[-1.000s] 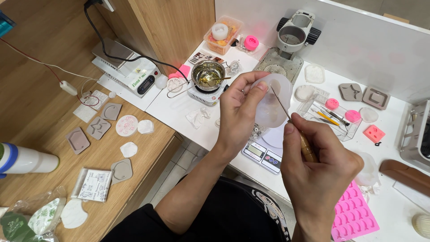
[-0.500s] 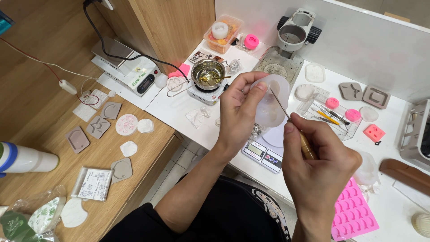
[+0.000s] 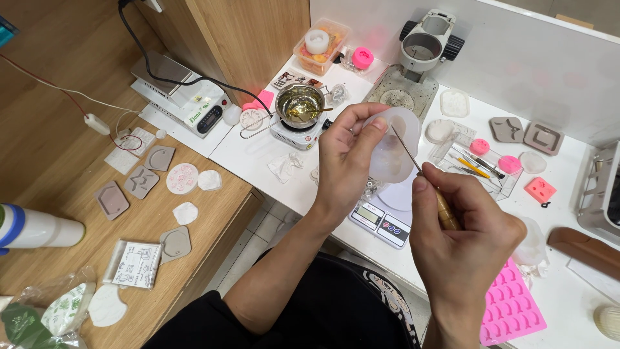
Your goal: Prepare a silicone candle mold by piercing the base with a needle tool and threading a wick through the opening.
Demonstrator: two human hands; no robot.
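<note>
**Needle tool holds at the rim of a clear mould, hands barely shifted**

I see the translucent oval mould (image 3: 394, 145) lifted above the white bench (image 3: 568, 304), pinched at its left edge by my left hand (image 3: 345, 161), thumb and fingers closed on it. My right hand (image 3: 462, 236) is curled around a wooden-handled needle tool (image 3: 423, 178), whose thin metal tip rests against the mould's face. Against the frames from a second ago, almost nothing has moved: same grip, same angle, the tip at the same spot, so I judge the picking work at the mould is under way rather than finished. Just below the hands lies one small digital scale (image 3: 381, 220). Behind them, one steel pot (image 3: 300, 103) of yellowish liquid sits on a small heater. Counted outward: one pink tray mould (image 3: 510, 310) at the right, three round pink pieces, one pink square mould (image 3: 540, 189), five grey moulds on the wooden table (image 3: 84, 245) and two more on the bench, and one white-and-blue bottle (image 3: 35, 227) at far left
</note>
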